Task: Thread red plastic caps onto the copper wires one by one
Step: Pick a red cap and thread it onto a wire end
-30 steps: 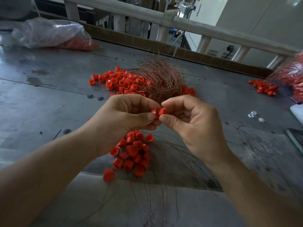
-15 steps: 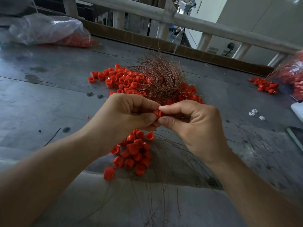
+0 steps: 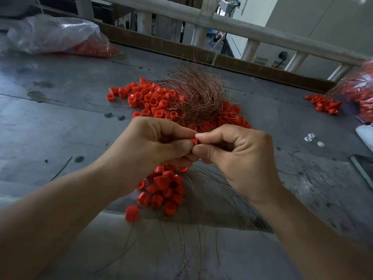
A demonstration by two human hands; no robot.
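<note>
- Left hand (image 3: 153,146) and right hand (image 3: 238,156) have drawn closer since 1.0 s ago.
- Fingers of both pinch one red cap (image 3: 194,140), held above the table (image 3: 60,122).
- Copper wires (image 3: 199,98) heaped just behind.

Worn grey desk (image 3: 60,122) beside a pale railing (image 3: 242,27)
Crumpled clear plastic bag (image 3: 50,35) far left; small white bits (image 3: 310,137) at right.
</note>
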